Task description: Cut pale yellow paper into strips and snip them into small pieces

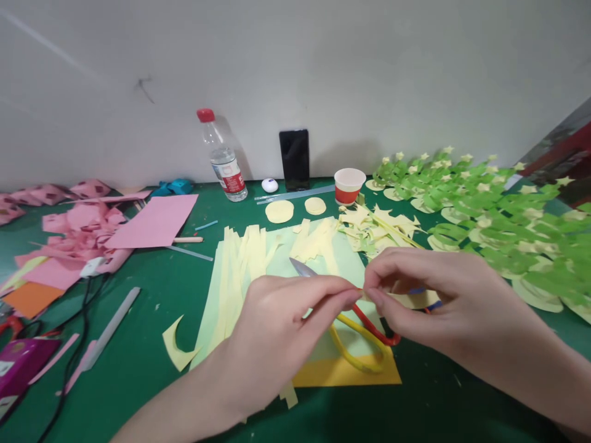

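My left hand point(290, 326) and my right hand point(434, 292) meet at their fingertips over the paper pile, both closed in a pinch. Between them is a pale yellow paper strip point(418, 299), mostly hidden by the fingers; its end shows beneath my right palm. Under the hands lie scissors with a yellow handle point(357, 357) and a red one, blades pointing away. They rest on pale green sheets point(277, 271) with an orange-yellow sheet point(351, 372) below. Pale yellow paper strips point(233, 271) lie left of the blades.
Behind stand a water bottle point(226, 163), a black phone point(294, 160) and a paper cup point(349, 184), near yellow paper discs point(279, 211). Green paper plants with stars point(480, 203) fill the right. Yellow scraps point(378, 227), pink paper point(152, 223), a glue stick point(113, 326) and a cable point(76, 351) lie around.
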`<state>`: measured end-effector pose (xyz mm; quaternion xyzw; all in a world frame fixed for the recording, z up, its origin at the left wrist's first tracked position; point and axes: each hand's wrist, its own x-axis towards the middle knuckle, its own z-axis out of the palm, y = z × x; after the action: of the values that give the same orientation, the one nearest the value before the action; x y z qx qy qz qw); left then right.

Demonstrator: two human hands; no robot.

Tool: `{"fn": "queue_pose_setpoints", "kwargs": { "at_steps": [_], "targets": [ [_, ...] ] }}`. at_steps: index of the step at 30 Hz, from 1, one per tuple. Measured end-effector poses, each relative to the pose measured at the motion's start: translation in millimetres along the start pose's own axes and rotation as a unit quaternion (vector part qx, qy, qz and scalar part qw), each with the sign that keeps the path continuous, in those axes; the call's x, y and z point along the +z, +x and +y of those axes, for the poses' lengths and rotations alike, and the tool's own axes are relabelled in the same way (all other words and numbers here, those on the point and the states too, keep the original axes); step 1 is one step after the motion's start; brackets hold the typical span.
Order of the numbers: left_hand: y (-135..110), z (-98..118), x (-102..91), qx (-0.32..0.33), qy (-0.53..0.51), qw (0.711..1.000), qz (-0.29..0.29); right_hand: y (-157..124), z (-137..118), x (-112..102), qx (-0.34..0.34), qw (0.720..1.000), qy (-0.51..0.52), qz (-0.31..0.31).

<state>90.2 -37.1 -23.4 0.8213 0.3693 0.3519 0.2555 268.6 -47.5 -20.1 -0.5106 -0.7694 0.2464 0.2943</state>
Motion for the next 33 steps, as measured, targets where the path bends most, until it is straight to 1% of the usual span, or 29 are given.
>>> {"fn": "queue_pose_setpoints", "kwargs": {
  "at_steps": [3,6,9,11,13,15,16,18,20,21,26,30,33],
  "targets": [
    [1.2,-0.2,-10.1,-0.049,-0.051,0.997,-0.005,0.3,1.3,-5.4,0.016,1.000,0.010,0.010],
    [3.7,-4.4,-22.5,-0.094,-0.081,0.992,0.015,-1.2,2.5,-12.3,0.051,0.998,0.022,0.017],
    [6.8,-11.0,-32.8,-0.090,-0.051,0.995,0.015,-3.0,4.7,-15.8,0.076,0.997,0.023,0.025],
    [8.5,-14.5,-35.5,-0.065,0.014,0.998,0.004,-2.9,6.5,-15.5,0.060,0.998,0.015,0.020],
    [9.0,-15.5,-33.0,-0.034,0.082,0.996,0.013,-1.6,7.9,-13.4,0.029,0.999,0.005,0.015],
    [7.9,-13.8,-25.3,0.005,0.114,0.993,0.027,0.0,8.7,-9.9,0.007,1.000,-0.011,-0.001],
    [6.8,-12.3,-20.2,0.024,0.115,0.993,0.025,0.5,8.7,-7.7,0.001,1.000,-0.023,-0.012],
    [4.1,-9.2,-9.5,0.055,0.101,0.993,-0.004,0.5,8.0,-3.0,-0.007,0.998,-0.054,-0.027],
    [1.8,-7.2,-1.0,0.071,0.096,0.993,-0.025,-1.0,6.6,1.4,-0.025,0.996,-0.082,-0.025],
    [0.9,-6.7,1.8,0.076,0.098,0.992,-0.025,-2.1,5.8,3.2,-0.033,0.995,-0.094,-0.018],
    [-0.4,-6.9,5.7,0.082,0.100,0.991,-0.022,-6.9,4.1,10.0,-0.056,0.993,-0.109,0.002],
    [2.3,-8.3,6.0,0.057,0.109,0.992,-0.023,-4.9,5.0,14.2,-0.045,0.993,-0.112,0.012],
    [6.6,-12.0,2.6,0.032,0.125,0.992,-0.014,-1.7,4.7,9.2,-0.033,0.994,-0.107,0.013]
  ]
}}
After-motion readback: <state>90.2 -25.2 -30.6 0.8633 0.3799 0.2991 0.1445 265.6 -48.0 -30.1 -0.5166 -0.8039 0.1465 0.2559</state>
